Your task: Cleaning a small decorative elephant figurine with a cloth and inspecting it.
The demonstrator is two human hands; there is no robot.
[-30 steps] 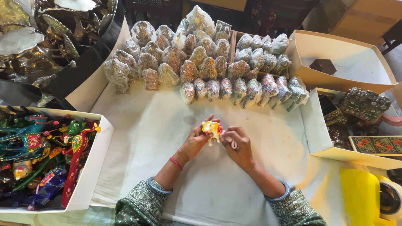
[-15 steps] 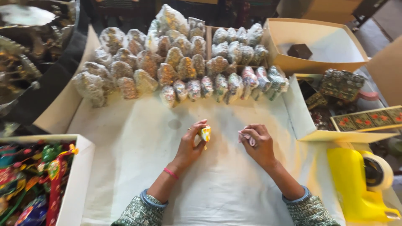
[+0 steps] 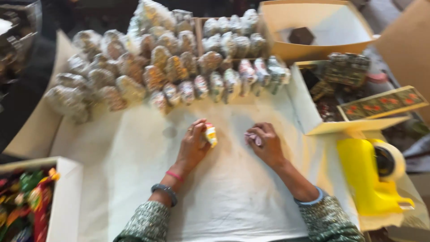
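Observation:
My left hand (image 3: 193,144) rests on the white paper (image 3: 224,201) and grips a small yellow, white and orange ornament (image 3: 210,134) between thumb and fingers. A short way to the right, my right hand (image 3: 265,143) lies on the paper with its fingers curled around a small pinkish piece (image 3: 251,136). The two hands are apart. The frame is blurred, so small details are unclear.
Several clear-wrapped packets (image 3: 174,67) lie in rows behind the hands. A cardboard box (image 3: 313,45) stands at the back right, with an open box of dark patterned items (image 3: 345,76) beside it. A yellow tape dispenser (image 3: 367,175) lies at right. A white box of colourful items (image 3: 31,201) is at left.
The hands, together on the ornament a second ago, have drawn apart. The left keeps the ornament and the right has moved right. The view has shifted and blurred.

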